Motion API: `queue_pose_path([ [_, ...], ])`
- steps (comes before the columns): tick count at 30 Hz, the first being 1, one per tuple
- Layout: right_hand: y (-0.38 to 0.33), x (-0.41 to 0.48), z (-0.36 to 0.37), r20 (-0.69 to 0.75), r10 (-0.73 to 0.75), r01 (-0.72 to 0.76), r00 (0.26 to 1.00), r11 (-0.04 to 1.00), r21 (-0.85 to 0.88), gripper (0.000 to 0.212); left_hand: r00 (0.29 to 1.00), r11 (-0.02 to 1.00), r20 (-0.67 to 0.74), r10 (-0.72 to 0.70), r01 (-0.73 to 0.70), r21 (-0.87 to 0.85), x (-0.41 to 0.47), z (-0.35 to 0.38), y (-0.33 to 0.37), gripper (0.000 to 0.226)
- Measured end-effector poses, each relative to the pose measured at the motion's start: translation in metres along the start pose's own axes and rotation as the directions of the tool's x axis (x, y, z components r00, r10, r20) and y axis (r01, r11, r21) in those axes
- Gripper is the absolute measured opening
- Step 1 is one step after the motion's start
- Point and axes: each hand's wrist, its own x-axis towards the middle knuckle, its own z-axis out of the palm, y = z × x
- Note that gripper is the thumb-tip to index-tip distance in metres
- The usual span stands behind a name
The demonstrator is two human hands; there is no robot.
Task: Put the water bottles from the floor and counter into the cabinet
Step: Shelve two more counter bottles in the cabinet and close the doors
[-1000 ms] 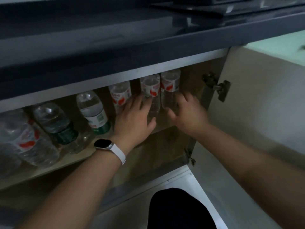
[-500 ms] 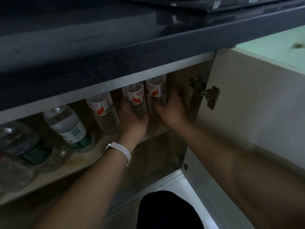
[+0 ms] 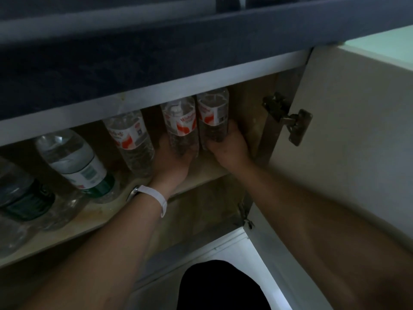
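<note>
Inside the open cabinet, several clear water bottles stand in a row on the wooden shelf (image 3: 107, 222). My left hand (image 3: 172, 162), with a white watch on its wrist, grips the base of a red-labelled bottle (image 3: 182, 126). My right hand (image 3: 230, 146) grips the base of the rightmost red-labelled bottle (image 3: 213, 113), close to the cabinet's right wall. Another red-labelled bottle (image 3: 130, 139) stands just left of my left hand. A bigger green-labelled bottle (image 3: 76, 164) and a dark-labelled one (image 3: 20, 193) stand further left.
The dark countertop edge (image 3: 156, 48) overhangs the cabinet opening. The cabinet door (image 3: 348, 135) stands open on the right, with a metal hinge (image 3: 288, 119) near my right hand. White floor (image 3: 225, 249) and a dark shape (image 3: 221, 287) lie below.
Both hands have pushed deeper into the cabinet, from beside the two right bottles to gripping their bases. The view has shifted closer and to the right.
</note>
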Motion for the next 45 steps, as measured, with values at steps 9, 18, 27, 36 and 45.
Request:
queue_pose_path([
  [9, 0.008, -0.028, -0.009, -0.102, 0.032, -0.025, 0.994, 0.997, 0.069, 0.059, 0.989, 0.996, 0.146, 0.023, -0.01, -0.091, -0.016, -0.006, 0.004, 0.064],
  [18, 0.007, -0.038, -0.026, 0.083, 0.134, -0.15, 0.987, 0.961, 0.23, 0.061, 0.974, 0.991, 0.206, 0.097, -0.076, -0.107, -0.023, -0.011, 0.0, 0.061],
  [27, 0.013, -0.035, -0.013, -0.035, 0.124, -0.113, 0.992, 0.964, 0.239, 0.073, 0.971, 0.99, 0.222, 0.091, -0.063, -0.128, -0.02, -0.013, -0.005, 0.063],
  [36, 0.016, -0.029, 0.001, -0.202, 0.109, -0.111, 0.973, 0.994, 0.004, 0.096, 0.969, 0.987, 0.226, 0.102, -0.07, -0.147, -0.016, -0.01, -0.011, 0.06],
  [45, 0.02, -0.031, -0.008, -0.165, 0.039, -0.023, 0.985, 0.995, 0.101, 0.072, 0.975, 0.994, 0.205, 0.089, -0.072, -0.088, -0.01, 0.0, -0.012, 0.067],
])
